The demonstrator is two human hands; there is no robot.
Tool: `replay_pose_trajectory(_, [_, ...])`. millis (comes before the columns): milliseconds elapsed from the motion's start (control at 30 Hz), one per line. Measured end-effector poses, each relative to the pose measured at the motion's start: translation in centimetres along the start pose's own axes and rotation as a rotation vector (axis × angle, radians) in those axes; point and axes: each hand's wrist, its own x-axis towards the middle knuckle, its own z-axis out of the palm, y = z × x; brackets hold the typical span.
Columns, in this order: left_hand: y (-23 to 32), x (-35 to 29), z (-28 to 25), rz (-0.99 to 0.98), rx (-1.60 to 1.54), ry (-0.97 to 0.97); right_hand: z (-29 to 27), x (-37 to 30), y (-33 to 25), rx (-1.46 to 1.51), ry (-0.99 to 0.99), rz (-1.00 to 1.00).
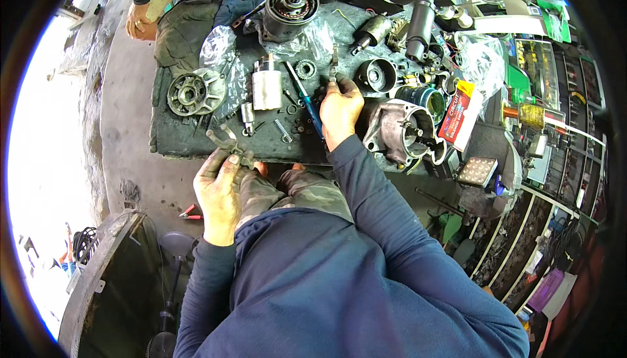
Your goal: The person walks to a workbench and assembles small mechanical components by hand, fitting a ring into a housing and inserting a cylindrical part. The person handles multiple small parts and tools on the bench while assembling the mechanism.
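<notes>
My left hand [219,191] is closed in front of the bench edge, pinching a forked metal lever [226,137] with its prongs upward. Over the bench, my right hand [341,107] grips a slim metal piece [334,64] between thumb and fingers; its lower end is hidden. Just left of that hand lies a screwdriver [313,115] with a blue handle. A small gear [305,69], a coil spring [283,131], a silver cylinder [266,90] and a smaller metal plunger [247,118] lie between my hands. To the right rests a cast metal housing [392,129].
A round end cover [196,92] sits on the dark workbench [176,139] at left. An open motor body [290,12] stands at the back. Right are a metal cup [375,75] and a red-and-white box [459,113]. Another person's hand [140,22] shows far left.
</notes>
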Motion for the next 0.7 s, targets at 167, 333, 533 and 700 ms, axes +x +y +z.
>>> replay_pose_trajectory(167, [-0.1, 0.2, 0.3, 0.021, -0.040, -0.004, -0.1, 0.5, 0.7, 0.163, -0.074, -0.020])
replay_pose_trajectory(333, [-0.6, 0.4, -0.2, 0.049, -0.052, 0.032, 0.0, 0.4, 0.7, -0.061, 0.020, -0.140])
replay_pose_trajectory(533, [-0.8, -0.3, -3.5, 0.134, -0.203, 0.118, -1.2, -4.7, -3.9, -0.546, -0.079, -0.849])
replay_pose_trajectory(700, [-0.1, -1.3, -6.9, 0.124, -0.320, 0.156, 2.8, -9.5, -6.3, -0.548, -0.808, -1.066])
